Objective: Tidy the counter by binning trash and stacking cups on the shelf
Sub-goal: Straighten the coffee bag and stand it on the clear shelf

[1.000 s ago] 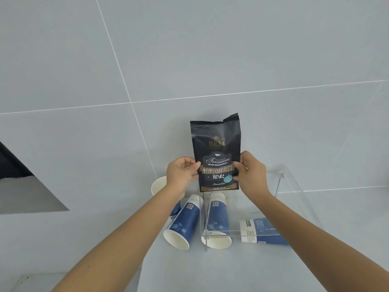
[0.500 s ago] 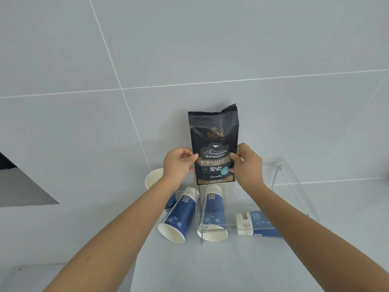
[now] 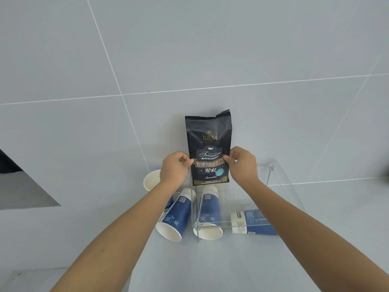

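On the table, far side: one clear acrylic shelf (image 3: 280,175)
Coffee bag (image 3: 209,142): one, black, upright, on the shelf top
Hands: left hand (image 3: 173,168) and right hand (image 3: 242,165), fingers pinching the bag's side edges
Paper cups: four, blue-and-white; three lying down (image 3: 175,213) (image 3: 209,209) (image 3: 252,222), one mostly hidden (image 3: 151,180) at far left

Pale grey tiled wall (image 3: 210,49) with thin white grout lines; dark recess (image 3: 8,163), perhaps an opening, far left.
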